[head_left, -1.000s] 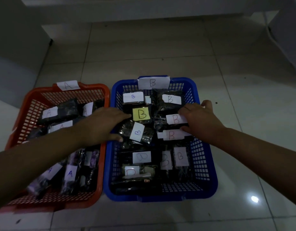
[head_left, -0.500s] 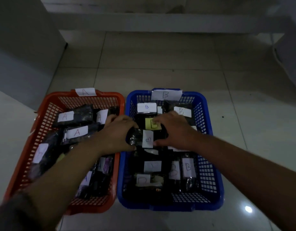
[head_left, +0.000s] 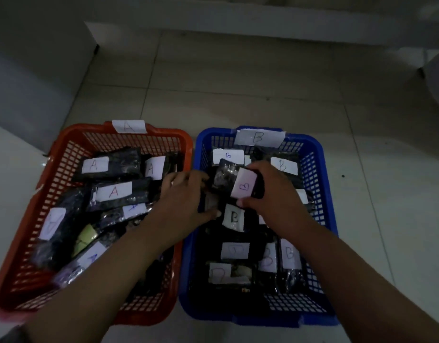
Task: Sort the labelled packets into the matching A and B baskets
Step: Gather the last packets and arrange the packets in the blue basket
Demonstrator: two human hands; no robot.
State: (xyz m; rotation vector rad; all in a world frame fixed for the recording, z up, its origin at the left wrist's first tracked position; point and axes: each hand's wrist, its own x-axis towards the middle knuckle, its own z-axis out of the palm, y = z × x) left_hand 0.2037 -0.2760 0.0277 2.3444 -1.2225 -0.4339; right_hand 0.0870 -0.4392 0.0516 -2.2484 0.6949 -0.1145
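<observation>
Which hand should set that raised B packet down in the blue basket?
Right. The right hand already grips the raised B packet above the blue basket. The left hand reaches across from the red basket side, fingers on another dark packet.

Tiled floor [head_left: 250,95] – pale, glossy. Two baskets directly on it, side by side, nearly touching: red basket [head_left: 65,154] w/ "A" tag on left, blue basket [head_left: 319,154] w/ "B" tag on right.
</observation>
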